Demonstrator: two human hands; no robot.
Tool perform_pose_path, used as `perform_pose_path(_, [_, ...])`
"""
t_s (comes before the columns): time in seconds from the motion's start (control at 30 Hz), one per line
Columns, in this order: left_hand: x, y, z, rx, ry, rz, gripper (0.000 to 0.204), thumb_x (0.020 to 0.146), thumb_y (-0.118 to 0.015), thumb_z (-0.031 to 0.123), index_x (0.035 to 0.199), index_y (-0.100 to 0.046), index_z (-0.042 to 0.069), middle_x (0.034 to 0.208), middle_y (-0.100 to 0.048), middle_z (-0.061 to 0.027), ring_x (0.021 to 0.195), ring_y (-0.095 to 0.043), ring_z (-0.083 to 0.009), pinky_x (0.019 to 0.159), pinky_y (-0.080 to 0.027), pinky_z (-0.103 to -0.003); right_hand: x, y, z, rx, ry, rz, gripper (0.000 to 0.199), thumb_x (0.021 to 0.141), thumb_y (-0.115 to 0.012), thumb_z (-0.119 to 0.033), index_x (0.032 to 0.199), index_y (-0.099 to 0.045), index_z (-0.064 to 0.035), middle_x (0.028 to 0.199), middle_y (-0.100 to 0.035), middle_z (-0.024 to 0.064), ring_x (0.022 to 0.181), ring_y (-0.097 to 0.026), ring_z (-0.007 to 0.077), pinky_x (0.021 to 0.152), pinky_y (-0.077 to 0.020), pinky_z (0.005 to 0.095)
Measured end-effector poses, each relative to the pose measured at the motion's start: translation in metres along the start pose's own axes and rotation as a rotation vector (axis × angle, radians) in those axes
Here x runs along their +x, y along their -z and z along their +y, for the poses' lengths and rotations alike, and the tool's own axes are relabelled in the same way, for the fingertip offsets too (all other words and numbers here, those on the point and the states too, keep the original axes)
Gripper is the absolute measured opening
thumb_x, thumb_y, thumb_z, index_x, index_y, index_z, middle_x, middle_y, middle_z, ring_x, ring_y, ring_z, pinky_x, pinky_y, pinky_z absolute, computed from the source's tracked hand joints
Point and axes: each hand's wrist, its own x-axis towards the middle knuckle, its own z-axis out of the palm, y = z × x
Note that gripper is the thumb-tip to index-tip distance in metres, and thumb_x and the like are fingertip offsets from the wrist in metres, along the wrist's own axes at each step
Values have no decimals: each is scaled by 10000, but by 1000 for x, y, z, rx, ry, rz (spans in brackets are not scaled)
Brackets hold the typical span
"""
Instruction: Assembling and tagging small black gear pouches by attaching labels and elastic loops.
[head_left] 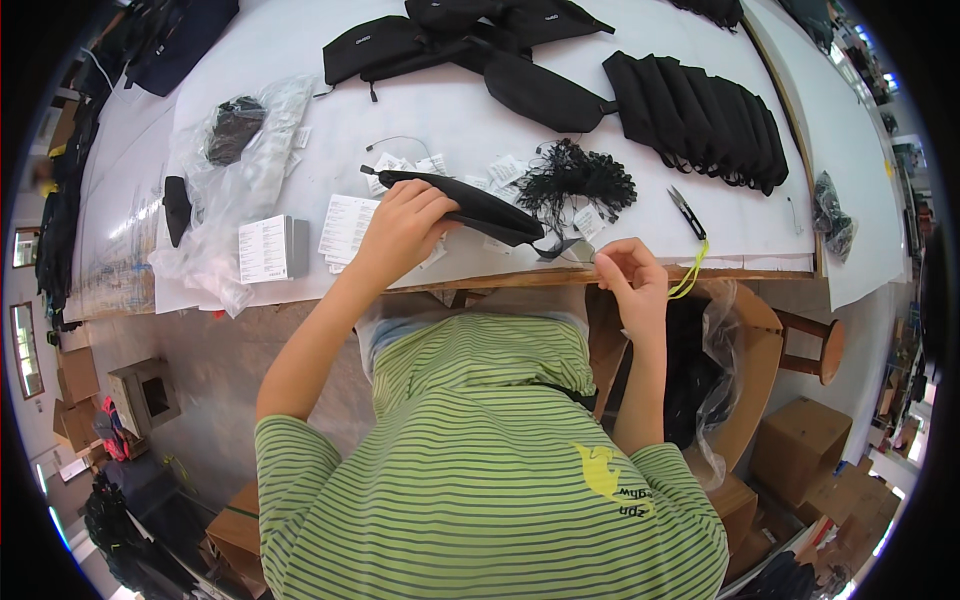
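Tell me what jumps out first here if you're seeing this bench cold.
The hands at the table's near edge: the left hand presses a slim black pouch down, while the right hand pinches something small at its end, too small to tell. Just behind lies a tangle of black strings among white tags, and at far right a neat row of black pouches.

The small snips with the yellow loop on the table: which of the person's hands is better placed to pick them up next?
Probably the right hand: the snips lie just beyond it, and the left hand is holding the black pouch.
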Motion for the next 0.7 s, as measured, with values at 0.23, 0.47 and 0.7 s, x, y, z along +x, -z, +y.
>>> perform_pose_path(0.23, [7,-1,2,-27,5,22,191,683,-715,94,832,-607,42,795,-593,-63,832,-563,-238,766,-444,-357,0,-6,-5,-451,161,129,354,763,-729,-133,1097,-616,-92,682,-418,-46,554,-322,51,515,-285,205])
perform_pose_path(0.47, [13,1,-2,-28,62,-84,184,738,-704,126,878,-614,47,798,-590,-69,783,-556,-249,703,-439,-344,0,-1,-4,-624,44,51,392,735,-756,-182,1111,-659,-125,611,-279,-39,541,-276,62,494,-242,224])
perform_pose_path(0.7, [13,-1,-7,-54,20,-67,145,740,-687,125,835,-603,55,757,-585,-62,732,-562,-237,661,-464,-347,3,-3,7,-482,49,-33,301,788,-721,-153,1081,-671,-106,582,-312,-86,524,-267,24,488,-217,199])
